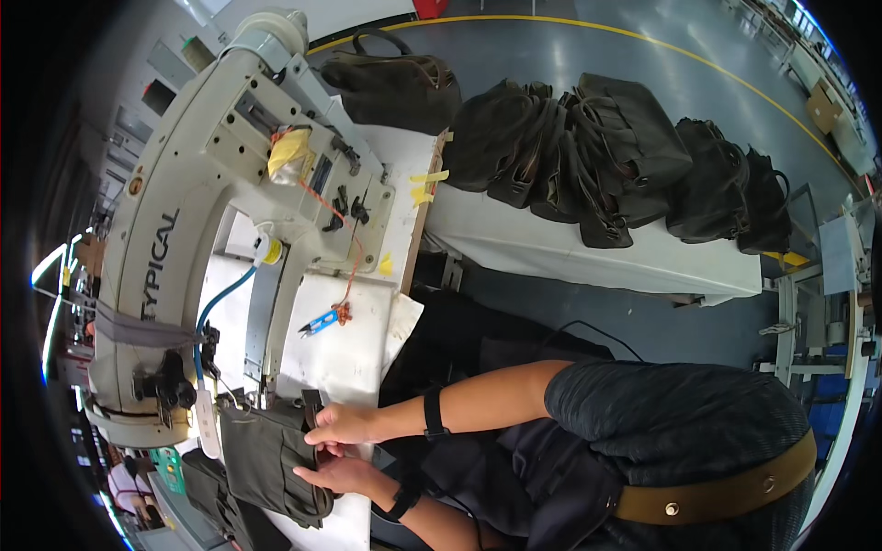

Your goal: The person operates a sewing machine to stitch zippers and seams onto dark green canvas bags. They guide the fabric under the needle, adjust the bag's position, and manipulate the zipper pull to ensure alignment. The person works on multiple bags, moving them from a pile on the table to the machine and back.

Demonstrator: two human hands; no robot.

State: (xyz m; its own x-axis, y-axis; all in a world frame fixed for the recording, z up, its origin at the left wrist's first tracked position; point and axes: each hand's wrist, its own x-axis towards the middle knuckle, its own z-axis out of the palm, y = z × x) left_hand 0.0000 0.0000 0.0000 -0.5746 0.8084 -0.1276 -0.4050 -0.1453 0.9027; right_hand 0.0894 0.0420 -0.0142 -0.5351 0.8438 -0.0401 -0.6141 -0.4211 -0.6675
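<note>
My right hand (338, 424), the upper one, pinches the edge of a dark olive bag (262, 459) under the white sewing machine's (175, 230) head. Just below it, my left hand (335, 473) grips the same bag's right edge, its thumb lying over the fabric; some fingers of both hands are hidden. A short dark strap stands up beside my right hand. Blue thread snips (321, 321) with orange thread lie on the white machine bed (331, 358) above my hands. A second dark piece (207, 487) hangs at the lower left.
Several dark bags (625, 138) are piled on a white-covered table (643, 271) across from me; another bag (386, 87) sits behind the machine. A grey floor (661, 46) with a yellow line and a metal frame (808, 321) show at the right. A person (124, 482) sits at the far left.
</note>
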